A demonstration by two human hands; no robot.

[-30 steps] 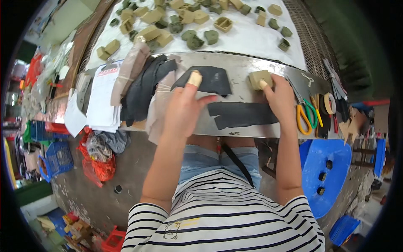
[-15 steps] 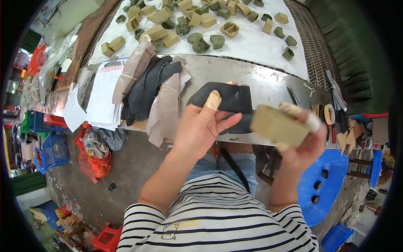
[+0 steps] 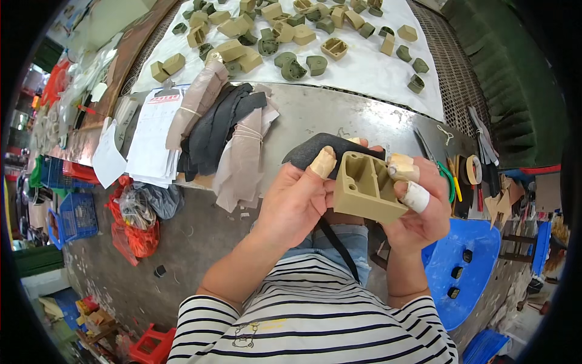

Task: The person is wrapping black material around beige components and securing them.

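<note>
Worn: dark-striped white short-sleeved top [image 3: 315,303] with small outline print [image 3: 245,335], blue denim shorts [image 3: 357,247], black strap [image 3: 339,249], tan finger wraps [image 3: 323,162], one white wrap [image 3: 416,196].

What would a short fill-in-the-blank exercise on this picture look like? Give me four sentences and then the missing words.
1. The right hand holds a hollow block coloured ____.
2. The left hand holds a dark sheet, with its taped ____ on the near side.
3. Tan and green pieces lie scattered over a ____ covering.
4. Low on the right, the large basin is coloured ____.

Missing words: tan; thumb; white; blue.
</note>
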